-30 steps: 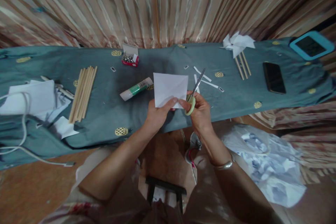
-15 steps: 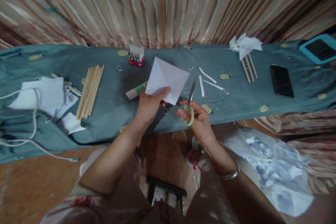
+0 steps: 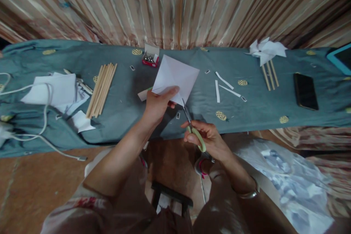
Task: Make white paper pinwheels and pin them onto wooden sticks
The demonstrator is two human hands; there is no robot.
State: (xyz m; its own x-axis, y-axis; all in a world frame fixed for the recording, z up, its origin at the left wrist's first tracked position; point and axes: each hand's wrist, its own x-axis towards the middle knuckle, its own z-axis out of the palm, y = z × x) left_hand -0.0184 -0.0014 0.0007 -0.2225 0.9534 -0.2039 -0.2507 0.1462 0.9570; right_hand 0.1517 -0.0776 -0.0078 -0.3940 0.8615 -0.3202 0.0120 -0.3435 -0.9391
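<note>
My left hand (image 3: 159,104) pinches a square of white paper (image 3: 178,75) by its near left side, thumb on top. Crease lines run across the sheet towards its middle. In my right hand (image 3: 207,137) is a pair of scissors (image 3: 197,137) with light green handles. Their blades point up and to the left, with the tips at the paper's near corner. Whether the blades have cut into it I cannot tell. Partly under the paper lies a box or tube (image 3: 143,95), mostly hidden.
Left are wooden sticks (image 3: 101,89), white paper sheets (image 3: 52,89) and a white cable (image 3: 45,117). A small red box of metal pins (image 3: 150,59) stands behind the paper. Paper strips (image 3: 217,91), paper pinwheels (image 3: 267,51) on sticks and a phone (image 3: 305,91) lie right.
The scissors have swung left and down, bringing their tips to the paper's near corner. My left hand keeps its hold on the paper. The whole view has shifted slightly.
</note>
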